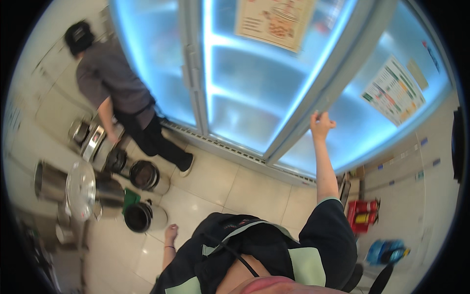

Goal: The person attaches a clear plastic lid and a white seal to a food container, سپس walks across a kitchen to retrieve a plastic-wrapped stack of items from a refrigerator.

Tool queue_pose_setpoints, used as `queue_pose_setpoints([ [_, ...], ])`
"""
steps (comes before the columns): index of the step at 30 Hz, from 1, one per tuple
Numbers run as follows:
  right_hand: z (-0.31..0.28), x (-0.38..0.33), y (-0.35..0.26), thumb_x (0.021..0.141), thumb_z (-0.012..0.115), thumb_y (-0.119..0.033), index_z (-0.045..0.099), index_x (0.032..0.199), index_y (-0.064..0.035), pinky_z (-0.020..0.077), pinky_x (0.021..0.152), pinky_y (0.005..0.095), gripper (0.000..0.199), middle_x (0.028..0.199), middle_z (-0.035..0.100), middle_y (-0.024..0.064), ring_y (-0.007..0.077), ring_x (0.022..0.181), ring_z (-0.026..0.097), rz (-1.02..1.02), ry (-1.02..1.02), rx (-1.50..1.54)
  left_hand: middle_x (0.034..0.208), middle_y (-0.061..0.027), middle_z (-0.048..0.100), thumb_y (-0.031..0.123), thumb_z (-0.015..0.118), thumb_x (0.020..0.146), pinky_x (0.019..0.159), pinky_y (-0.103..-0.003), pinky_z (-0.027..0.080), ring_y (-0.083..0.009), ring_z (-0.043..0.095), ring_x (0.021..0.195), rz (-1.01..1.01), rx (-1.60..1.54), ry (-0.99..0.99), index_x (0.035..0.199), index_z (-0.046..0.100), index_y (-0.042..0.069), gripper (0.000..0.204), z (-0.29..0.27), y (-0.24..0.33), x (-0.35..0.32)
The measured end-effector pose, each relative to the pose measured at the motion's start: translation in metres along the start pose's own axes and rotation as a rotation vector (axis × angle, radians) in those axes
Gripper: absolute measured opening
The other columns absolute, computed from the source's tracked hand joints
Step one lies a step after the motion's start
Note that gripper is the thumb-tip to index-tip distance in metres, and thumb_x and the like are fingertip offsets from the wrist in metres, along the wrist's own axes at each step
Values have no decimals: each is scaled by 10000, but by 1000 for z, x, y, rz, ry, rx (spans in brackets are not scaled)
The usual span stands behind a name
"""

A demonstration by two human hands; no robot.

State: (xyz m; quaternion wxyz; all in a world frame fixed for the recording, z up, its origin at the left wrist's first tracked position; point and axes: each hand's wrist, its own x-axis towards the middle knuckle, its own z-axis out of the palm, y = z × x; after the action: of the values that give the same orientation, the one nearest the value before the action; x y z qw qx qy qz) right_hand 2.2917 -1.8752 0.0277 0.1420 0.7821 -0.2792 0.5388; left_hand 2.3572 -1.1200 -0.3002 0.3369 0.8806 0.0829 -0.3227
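My right hand (322, 126) is raised at the end of an outstretched arm. Its fingers are bent at the grey edge of the right-hand glass refrigerator door (352, 112), where the door meets the upright frame. A printed sheet (394, 92) is stuck on that door's glass. Down by my side hangs my left hand (171, 232), loosely closed with nothing seen in it. Closest to it is a bucket-like container (157, 216) with a dark top, standing apart from it on the floor. Blue-white light from inside the refrigerator shows through the frosted panes.
At the left, a person (115, 83) in a dark cap leans toward metal equipment (93, 143). Another dark-topped container (159, 182) and a large steel pot (51, 181) stand nearby. Red fire extinguishers (363, 215) and a blue water bottle (386, 251) are at my right.
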Motion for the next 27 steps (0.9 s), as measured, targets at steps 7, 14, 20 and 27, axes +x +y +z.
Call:
queue_pose_setpoints([
  [7,-116,-24,-21,760,642,-115,422,710,-80,287,728,376,229,599,399,29,213,552,395,42,-216,207,1033,-143,652,335,578,856,805,-345,495,-267,640,912,610,269,-650,1155,597,91,386,80,258,-7],
  [14,-307,-103,1,762,636,-99,477,813,-46,352,727,411,175,734,487,101,278,674,457,256,-305,81,1026,-140,643,313,590,856,761,-350,505,-239,638,808,1083,462,-713,1162,587,67,393,160,461,-20],
  [20,-402,-258,34,869,518,-205,488,986,37,386,804,434,270,950,511,201,351,868,488,1148,-166,-266,1064,-125,609,180,626,831,782,-334,484,-242,602,876,1731,260,-725,1147,588,65,338,219,678,-158],
  [27,-407,-348,77,917,457,-242,436,1226,30,337,964,416,413,1249,474,222,335,1139,459,2309,-460,39,1021,-92,645,117,673,741,828,-355,468,-269,597,945,2636,-393,-78,990,649,87,252,248,960,-400],
])
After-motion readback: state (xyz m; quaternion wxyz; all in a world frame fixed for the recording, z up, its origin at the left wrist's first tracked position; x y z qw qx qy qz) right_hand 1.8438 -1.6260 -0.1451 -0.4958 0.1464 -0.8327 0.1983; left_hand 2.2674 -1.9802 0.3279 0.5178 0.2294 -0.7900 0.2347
